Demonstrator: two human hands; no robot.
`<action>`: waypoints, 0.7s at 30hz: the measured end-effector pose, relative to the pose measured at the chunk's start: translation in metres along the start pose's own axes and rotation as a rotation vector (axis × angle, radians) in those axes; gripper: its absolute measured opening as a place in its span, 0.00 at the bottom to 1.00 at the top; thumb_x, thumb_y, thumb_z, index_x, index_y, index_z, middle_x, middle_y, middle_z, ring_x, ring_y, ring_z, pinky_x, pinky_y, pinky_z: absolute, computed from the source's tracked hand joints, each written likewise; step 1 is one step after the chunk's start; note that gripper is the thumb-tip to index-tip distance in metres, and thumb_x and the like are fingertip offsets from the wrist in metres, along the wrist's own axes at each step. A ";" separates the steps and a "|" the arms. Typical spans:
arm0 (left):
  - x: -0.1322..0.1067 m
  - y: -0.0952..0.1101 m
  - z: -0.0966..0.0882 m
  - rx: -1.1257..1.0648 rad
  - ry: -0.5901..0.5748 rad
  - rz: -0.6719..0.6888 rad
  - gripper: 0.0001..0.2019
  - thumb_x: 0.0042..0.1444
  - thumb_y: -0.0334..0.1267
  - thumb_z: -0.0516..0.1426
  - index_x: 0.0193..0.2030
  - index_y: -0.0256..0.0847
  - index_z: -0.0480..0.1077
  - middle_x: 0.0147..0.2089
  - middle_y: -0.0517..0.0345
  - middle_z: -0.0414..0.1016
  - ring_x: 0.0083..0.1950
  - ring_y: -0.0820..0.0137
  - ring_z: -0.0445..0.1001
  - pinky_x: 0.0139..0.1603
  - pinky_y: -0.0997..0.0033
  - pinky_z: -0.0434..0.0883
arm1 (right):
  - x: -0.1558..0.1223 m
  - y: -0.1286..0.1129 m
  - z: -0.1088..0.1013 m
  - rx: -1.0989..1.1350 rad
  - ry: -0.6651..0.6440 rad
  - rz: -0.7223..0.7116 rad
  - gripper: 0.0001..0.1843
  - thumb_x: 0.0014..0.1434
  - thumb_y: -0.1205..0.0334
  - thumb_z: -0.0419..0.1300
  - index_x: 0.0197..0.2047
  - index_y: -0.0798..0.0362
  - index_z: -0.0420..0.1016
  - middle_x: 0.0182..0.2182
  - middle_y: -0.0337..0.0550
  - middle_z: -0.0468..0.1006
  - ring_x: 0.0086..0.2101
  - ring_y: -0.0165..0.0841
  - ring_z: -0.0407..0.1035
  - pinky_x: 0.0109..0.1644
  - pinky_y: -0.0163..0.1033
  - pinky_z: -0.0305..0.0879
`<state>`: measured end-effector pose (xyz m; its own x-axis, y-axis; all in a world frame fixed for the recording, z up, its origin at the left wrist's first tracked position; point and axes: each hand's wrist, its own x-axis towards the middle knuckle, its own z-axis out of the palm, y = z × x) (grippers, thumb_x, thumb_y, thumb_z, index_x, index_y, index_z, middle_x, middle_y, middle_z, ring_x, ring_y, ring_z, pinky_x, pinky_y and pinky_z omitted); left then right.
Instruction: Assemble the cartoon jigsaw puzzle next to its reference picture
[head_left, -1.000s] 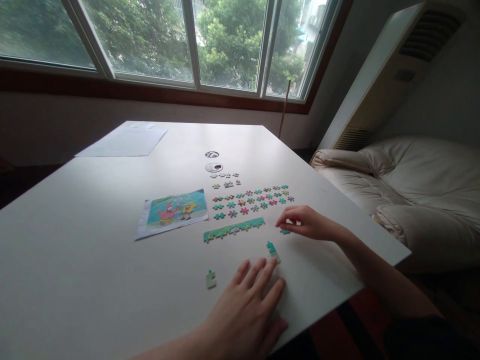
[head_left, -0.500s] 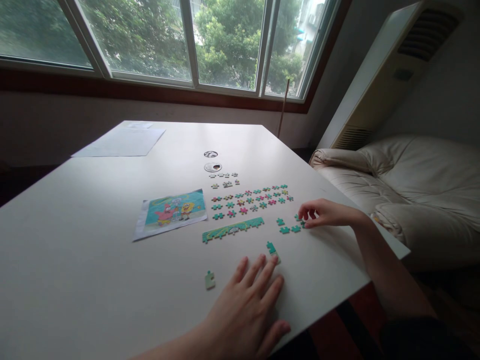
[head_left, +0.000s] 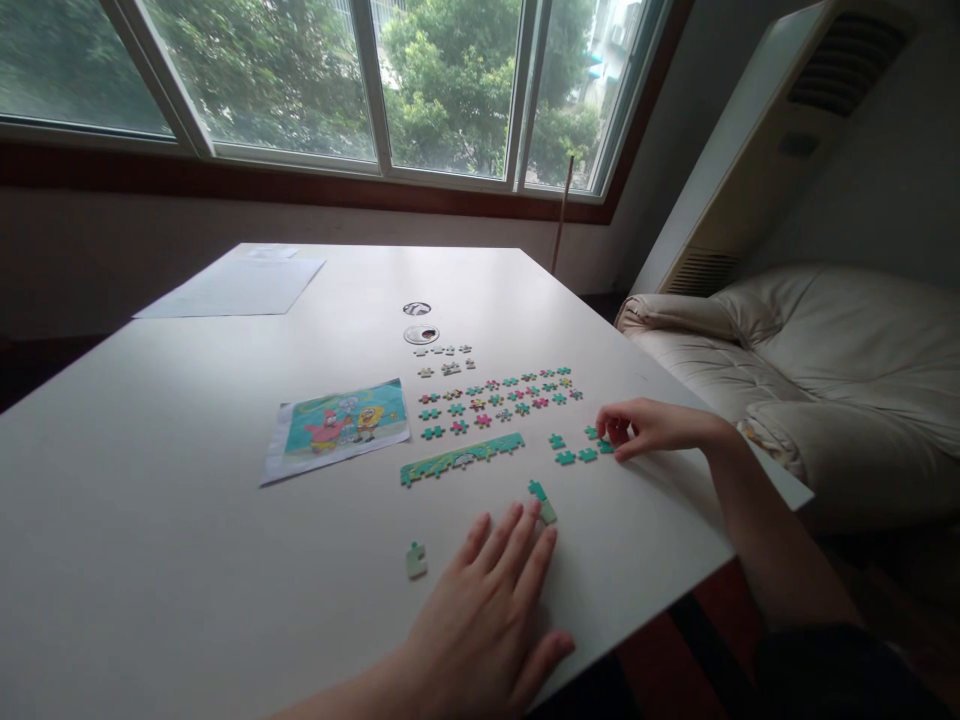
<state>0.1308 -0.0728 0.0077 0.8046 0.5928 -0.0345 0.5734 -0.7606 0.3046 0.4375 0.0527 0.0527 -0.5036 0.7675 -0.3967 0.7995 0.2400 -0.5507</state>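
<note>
My left hand [head_left: 487, 600] lies flat on the white table with its fingers stretched out. One fingertip is at the edge of two joined green edge pieces [head_left: 541, 501]. To its left lies a single pale green puzzle piece [head_left: 416, 561]. My right hand [head_left: 656, 428] hovers low at the right, fingers loosely curled and thumb apart. It is just beside a small group of teal puzzle pieces [head_left: 587, 454]; nothing shows in its grasp. A joined strip of puzzle pieces [head_left: 462, 459] lies beyond my left hand.
Loose puzzle pieces [head_left: 478, 404] lie in rows past the strip, with paler ones [head_left: 450, 368] behind. A printed cartoon picture [head_left: 345, 425] lies to the left. Two round items [head_left: 421, 335] and white paper [head_left: 232, 287] are farther back. A sofa [head_left: 847, 370] stands right of the table [head_left: 150, 500].
My left fingers have slid back slightly, uncovering more of the two joined pieces. My right hand has drawn a little rightward from the teal pieces. The view has shifted slightly.
</note>
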 end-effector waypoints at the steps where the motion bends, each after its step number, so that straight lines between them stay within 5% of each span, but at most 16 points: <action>1: 0.000 0.000 0.001 0.003 0.004 0.001 0.33 0.64 0.54 0.40 0.69 0.34 0.42 0.71 0.41 0.36 0.70 0.51 0.40 0.65 0.45 0.50 | -0.001 0.000 -0.001 -0.001 0.003 0.014 0.19 0.48 0.54 0.64 0.40 0.56 0.70 0.28 0.39 0.71 0.30 0.30 0.65 0.35 0.35 0.63; 14: 0.003 0.001 -0.004 -0.048 -0.089 -0.029 0.35 0.64 0.56 0.35 0.69 0.33 0.39 0.70 0.45 0.32 0.71 0.54 0.36 0.67 0.44 0.44 | 0.008 0.003 0.003 -0.049 0.013 0.016 0.17 0.47 0.50 0.64 0.33 0.56 0.70 0.27 0.39 0.71 0.28 0.30 0.63 0.33 0.34 0.59; 21: 0.003 0.000 -0.008 -0.066 -0.105 -0.006 0.33 0.64 0.56 0.36 0.70 0.37 0.38 0.71 0.49 0.34 0.71 0.52 0.36 0.66 0.40 0.45 | 0.007 -0.006 0.004 -0.043 0.042 -0.021 0.12 0.48 0.56 0.63 0.30 0.55 0.66 0.26 0.36 0.68 0.27 0.28 0.61 0.31 0.32 0.57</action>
<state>0.1325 -0.0689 0.0153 0.8151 0.5635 -0.1344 0.5693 -0.7363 0.3658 0.4275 0.0541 0.0505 -0.5068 0.7859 -0.3541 0.8027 0.2805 -0.5263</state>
